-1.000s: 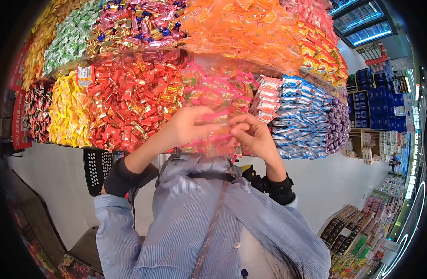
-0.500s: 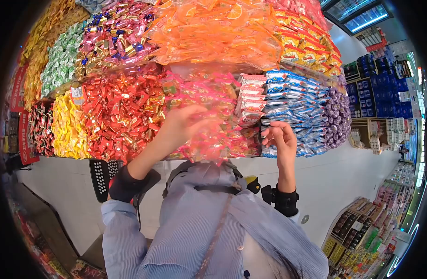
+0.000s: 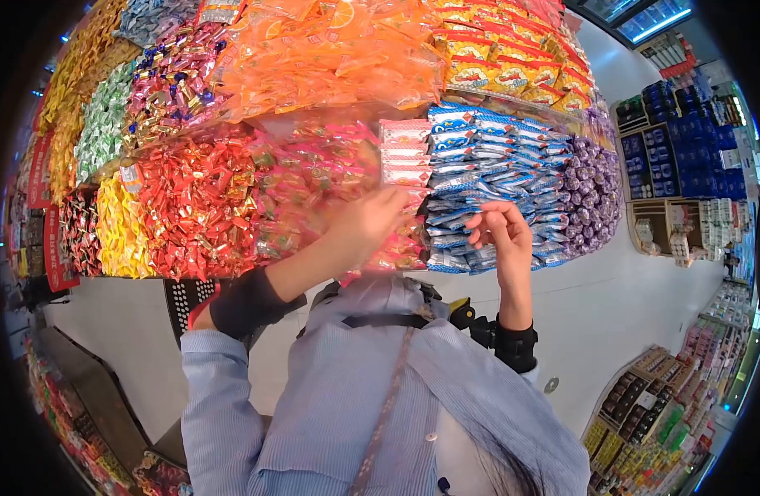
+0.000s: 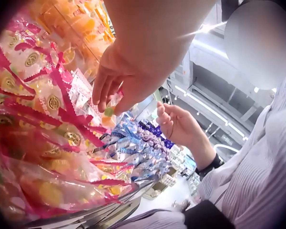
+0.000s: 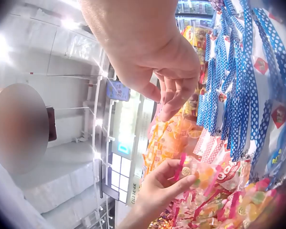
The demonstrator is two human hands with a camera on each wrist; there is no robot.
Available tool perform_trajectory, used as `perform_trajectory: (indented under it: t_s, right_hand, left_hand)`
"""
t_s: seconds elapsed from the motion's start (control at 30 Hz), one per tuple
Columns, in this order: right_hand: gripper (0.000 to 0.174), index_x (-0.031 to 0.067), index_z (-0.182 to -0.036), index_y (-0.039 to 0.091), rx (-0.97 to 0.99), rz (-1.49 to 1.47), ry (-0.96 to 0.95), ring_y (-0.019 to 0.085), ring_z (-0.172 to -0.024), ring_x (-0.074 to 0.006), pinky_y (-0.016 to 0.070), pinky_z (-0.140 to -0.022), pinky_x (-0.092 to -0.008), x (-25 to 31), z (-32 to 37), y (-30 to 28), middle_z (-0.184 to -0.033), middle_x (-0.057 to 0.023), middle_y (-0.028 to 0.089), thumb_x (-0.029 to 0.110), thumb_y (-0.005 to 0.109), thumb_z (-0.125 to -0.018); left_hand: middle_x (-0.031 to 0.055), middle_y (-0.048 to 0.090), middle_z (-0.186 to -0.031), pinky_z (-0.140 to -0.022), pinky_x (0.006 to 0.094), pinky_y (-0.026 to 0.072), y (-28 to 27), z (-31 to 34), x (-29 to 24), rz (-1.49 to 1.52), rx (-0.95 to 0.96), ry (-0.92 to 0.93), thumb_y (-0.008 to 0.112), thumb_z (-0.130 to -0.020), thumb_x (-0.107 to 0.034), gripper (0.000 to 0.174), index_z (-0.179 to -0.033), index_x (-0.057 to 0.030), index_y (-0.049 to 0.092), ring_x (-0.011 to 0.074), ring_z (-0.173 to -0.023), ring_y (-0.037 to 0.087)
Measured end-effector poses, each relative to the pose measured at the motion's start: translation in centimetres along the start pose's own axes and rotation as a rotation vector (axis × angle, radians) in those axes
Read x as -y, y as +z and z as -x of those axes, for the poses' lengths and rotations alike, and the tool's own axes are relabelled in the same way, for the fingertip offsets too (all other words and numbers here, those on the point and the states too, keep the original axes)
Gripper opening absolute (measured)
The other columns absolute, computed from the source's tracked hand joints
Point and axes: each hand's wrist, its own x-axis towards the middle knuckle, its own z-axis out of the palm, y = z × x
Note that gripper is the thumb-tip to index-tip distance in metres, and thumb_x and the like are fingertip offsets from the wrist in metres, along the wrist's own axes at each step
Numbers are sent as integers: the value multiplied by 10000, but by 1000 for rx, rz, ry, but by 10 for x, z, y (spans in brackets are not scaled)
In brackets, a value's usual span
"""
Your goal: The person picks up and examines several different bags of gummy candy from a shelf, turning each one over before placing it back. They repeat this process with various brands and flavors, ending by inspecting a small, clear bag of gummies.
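My left hand [image 3: 370, 227] is over the bin of pink-edged candy packets [image 3: 293, 186]. In the right wrist view, the left hand [image 5: 159, 188] pinches a clear gummy candy packet [image 5: 204, 175] with pink ends and orange and green pieces inside. Part of that packet [image 4: 109, 110] shows below the fingers in the left wrist view. My right hand [image 3: 506, 231] is raised in front of the blue-and-white packets [image 3: 487, 178], its fingers loosely curled and nothing visible in them. Pink-and-white packets [image 3: 405, 153] stand between the pink-edged and blue ones.
Red-wrapped candies [image 3: 198, 207] and yellow ones [image 3: 122, 223] fill bins to the left, purple-wrapped balls [image 3: 593, 186] the right end. Orange packets [image 3: 330, 62] and yellow-red packets [image 3: 504, 62] lie in the tier behind. Stocked shelves [image 3: 678, 157] stand across the aisle.
The hands, close together a second ago, are now apart; my right hand went right toward the blue packets. The head view has shifted right along the display. The left hand stays over the pink-edged packets.
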Motion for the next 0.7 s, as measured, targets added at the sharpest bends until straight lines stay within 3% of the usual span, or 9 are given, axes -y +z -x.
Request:
perform_trajectory:
  t_s: [0.13, 0.3, 0.4, 0.5, 0.6, 0.7]
  right_hand:
    - [176, 20, -992, 519, 36, -8, 11, 568, -620, -111, 436, -543, -220, 1, -5, -10, -805, -92, 624, 166, 473, -904]
    - [161, 18, -987, 521, 81, -13, 2, 565, -616, -110, 444, -545, -223, 1, -10, -21, -806, -96, 629, 144, 480, -895]
    - [154, 16, -986, 523, 96, -18, 7, 563, -618, -106, 447, -547, -223, 0, -11, -28, -802, -94, 628, 130, 481, -891]
    - [152, 15, -984, 524, 104, -8, 15, 563, -618, -104, 447, -546, -222, -2, -11, -33, -801, -92, 628, 127, 481, -891]
    - [149, 14, -980, 525, 130, -7, 22, 563, -618, -103, 447, -546, -219, -2, -12, -36, -801, -91, 629, 124, 480, -890]
    - [147, 11, -978, 525, 176, -2, 25, 564, -626, -103, 449, -547, -219, -1, -12, -35, -807, -95, 629, 120, 479, -890]
  left_hand:
    - [150, 496, -869, -618, 400, 457, 21, -3, 7, -167, 98, 43, 564, -793, -100, 187, -914, -8, 454, 335, -762, 544]
    - [121, 529, -737, -679, 354, 426, 44, -6, 6, -421, 168, 111, 551, -631, -10, 244, -864, -4, 478, 263, -762, 559]
    - [67, 513, -601, -691, 330, 410, 61, -8, 17, -543, -6, 259, 525, -657, -63, 78, -718, -49, 478, 220, -617, 559]
    - [74, 558, -651, -714, 316, 404, 68, -5, 20, -515, 158, 157, 521, -650, -52, 218, -861, 1, 501, 215, -679, 574]
    - [52, 552, -620, -706, 308, 404, 76, -5, 20, -537, 114, 176, 519, -656, -63, 217, -860, 10, 514, 210, -644, 573]
    - [83, 561, -656, -714, 318, 409, 73, -7, 14, -538, 200, 120, 526, -661, -75, 210, -850, 14, 521, 224, -681, 576]
